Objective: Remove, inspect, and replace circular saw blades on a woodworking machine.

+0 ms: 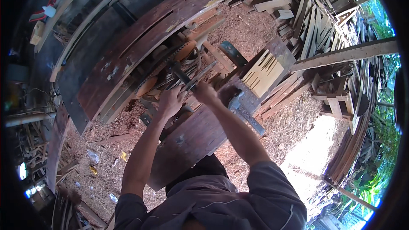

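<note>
Both my hands are inside the gap of a wooden saw bench, at a dark metal shaft (181, 75). Behind the shaft stands a round saw blade (147, 86) with a toothed edge, rusty orange in places. My left hand (170, 101) is closed around the lower end of a thin grey metal bar (204, 72), which slants up to the right across the shaft. Against the shaft's near end, my right hand (205, 93) is closed; its fingers hide what it grips. Right of my right forearm, a wrench (246, 113) lies on the near board (187, 151).
A slotted pale wood block (263, 74) sits on the board's right part. The dark red bench top (128, 55) spans the far side. Sawdust (294, 119) covers the floor. Wood offcuts (306, 25) are heaped at upper right, near a slanting beam (345, 54).
</note>
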Available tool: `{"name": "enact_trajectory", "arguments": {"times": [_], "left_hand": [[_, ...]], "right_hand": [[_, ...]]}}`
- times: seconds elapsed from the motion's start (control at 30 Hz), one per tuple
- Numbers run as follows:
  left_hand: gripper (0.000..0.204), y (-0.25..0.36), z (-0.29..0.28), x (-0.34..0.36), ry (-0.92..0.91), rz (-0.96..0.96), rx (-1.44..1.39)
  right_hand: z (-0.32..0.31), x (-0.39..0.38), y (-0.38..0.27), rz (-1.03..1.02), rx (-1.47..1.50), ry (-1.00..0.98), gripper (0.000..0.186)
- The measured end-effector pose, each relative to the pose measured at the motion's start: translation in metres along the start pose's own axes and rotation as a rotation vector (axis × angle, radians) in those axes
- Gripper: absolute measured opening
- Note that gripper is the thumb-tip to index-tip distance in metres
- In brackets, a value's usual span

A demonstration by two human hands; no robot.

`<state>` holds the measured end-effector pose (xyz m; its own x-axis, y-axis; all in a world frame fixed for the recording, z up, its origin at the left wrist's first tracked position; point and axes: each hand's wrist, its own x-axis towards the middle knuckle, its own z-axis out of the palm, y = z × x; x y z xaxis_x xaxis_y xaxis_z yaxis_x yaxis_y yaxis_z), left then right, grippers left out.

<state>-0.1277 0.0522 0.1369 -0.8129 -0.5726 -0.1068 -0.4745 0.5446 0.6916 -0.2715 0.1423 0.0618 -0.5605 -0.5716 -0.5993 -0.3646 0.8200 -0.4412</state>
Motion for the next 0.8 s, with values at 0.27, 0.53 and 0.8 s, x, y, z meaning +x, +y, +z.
{"name": "enact_trajectory", "arguments": {"times": [0.27, 0.53, 0.8], "left_hand": [[0.012, -0.031, -0.001, -0.009, 0.058, 0.163, 0.037], [0.012, -0.046, 0.011, -0.004, 0.094, 0.285, -0.021], [0.017, -0.082, 0.018, -0.030, 0.212, 0.340, -0.153]], "right_hand": [[-0.028, -0.124, 0.148, 0.019, -0.114, 0.527, 0.062], [0.030, -0.154, 0.122, 0.125, -0.224, 0.771, 0.035], [0.090, -0.218, 0.019, 0.237, 1.382, 0.389, 0.058]]}}
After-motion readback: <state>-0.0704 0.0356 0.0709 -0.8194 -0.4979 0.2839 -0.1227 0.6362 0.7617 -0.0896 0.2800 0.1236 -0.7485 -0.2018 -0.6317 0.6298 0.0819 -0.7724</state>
